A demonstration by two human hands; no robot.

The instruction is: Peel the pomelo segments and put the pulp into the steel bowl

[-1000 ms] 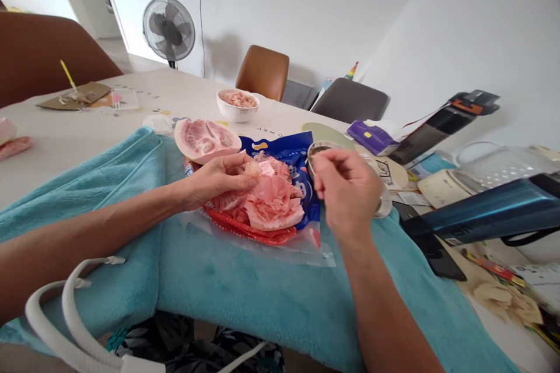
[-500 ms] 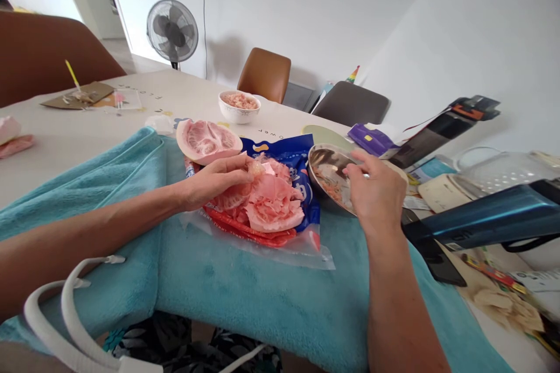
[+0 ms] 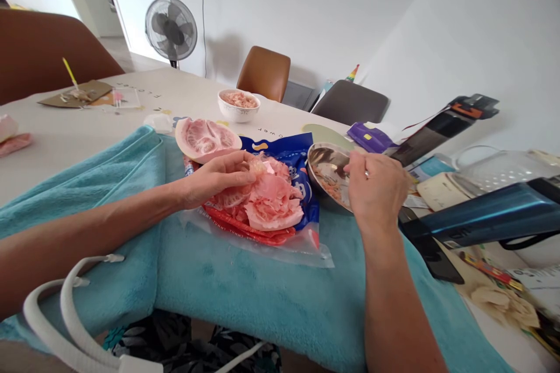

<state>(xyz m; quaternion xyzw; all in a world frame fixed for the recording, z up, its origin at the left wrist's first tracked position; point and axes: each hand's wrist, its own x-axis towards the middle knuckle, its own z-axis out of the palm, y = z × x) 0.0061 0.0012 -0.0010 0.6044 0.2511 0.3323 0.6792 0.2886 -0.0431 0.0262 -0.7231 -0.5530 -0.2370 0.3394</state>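
The pomelo piece (image 3: 259, 166) is pink and small. It sits at the top of the peel pile (image 3: 273, 205), in the middle of the table. The left hand (image 3: 214, 178) holds it, with the thumb and fingers pinched around it.

The peel pile lies on a blue bag (image 3: 294, 154). Just beside the bag, to the right, is a shiny metal bowl (image 3: 322, 157) with little bits of fruit inside. The right hand (image 3: 378, 189) hangs over that bowl. Its fingers are curled down and close together, but I cannot tell if they hold anything, because only the back of the hand shows.

The bag and the bowl rest on a soft teal towel (image 3: 245, 291). A half pomelo (image 3: 206, 139) lies behind the left hand, cut side up. Farther back on the table (image 3: 79, 134) stands a white bowl (image 3: 238, 108) of fruit. A fan (image 3: 170, 28) and a brown chair (image 3: 263, 73) stand behind the table.
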